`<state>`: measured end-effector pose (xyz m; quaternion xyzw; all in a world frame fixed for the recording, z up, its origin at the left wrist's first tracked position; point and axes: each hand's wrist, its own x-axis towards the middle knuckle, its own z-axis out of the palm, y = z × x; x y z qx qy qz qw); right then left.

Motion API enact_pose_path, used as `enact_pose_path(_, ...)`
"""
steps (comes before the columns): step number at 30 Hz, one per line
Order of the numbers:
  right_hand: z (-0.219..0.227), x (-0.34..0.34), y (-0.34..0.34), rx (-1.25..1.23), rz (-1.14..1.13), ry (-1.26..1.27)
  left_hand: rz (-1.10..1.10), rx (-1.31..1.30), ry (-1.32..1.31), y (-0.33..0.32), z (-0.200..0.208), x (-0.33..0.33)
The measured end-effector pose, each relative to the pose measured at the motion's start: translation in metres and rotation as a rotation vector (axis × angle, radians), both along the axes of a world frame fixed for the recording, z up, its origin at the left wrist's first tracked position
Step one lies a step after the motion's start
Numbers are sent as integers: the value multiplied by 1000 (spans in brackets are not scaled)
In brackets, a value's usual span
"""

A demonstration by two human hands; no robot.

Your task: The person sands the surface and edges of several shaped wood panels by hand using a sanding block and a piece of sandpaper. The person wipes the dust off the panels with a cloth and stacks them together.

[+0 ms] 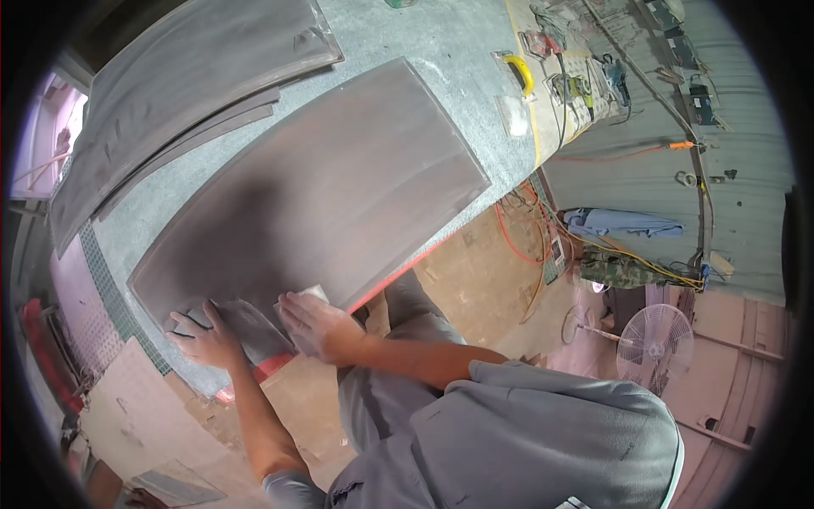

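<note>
A large dull grey-brown panel (pixel 356 144) with a curved far edge lies flat on the table, dusty along its near side. My left hand (pixel 212 341) rests on the panel's near left corner, fingers spread and gripping nothing. To its right, my right hand (pixel 318 329) presses a small pale pad (pixel 315 293) onto the panel close to the near edge. Most of the pad is hidden under my fingers, so whether it is folded sandpaper or a block I cannot tell.
More grey panels (pixel 212 59) lie stacked at the far left of the pale blue table (pixel 449 42). A yellow-handled tool (pixel 519 75) and power tools (pixel 577 89) sit at its far right. Orange hoses (pixel 517 229) hang beside the table. A fan (pixel 655 349) stands at the right.
</note>
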<state>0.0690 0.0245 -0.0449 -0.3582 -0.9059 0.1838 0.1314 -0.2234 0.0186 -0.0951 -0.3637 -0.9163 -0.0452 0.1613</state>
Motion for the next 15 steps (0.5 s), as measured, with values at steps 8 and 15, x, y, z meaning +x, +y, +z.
enact_pose_path(8, -9, 334, 172, -13, -748, -21, -34, -15, -58, -9, -11, -4)
enact_pose_path(15, -5, 81, 29, -55, -38, -136, -2, 36, -145, -10, 4, 5)
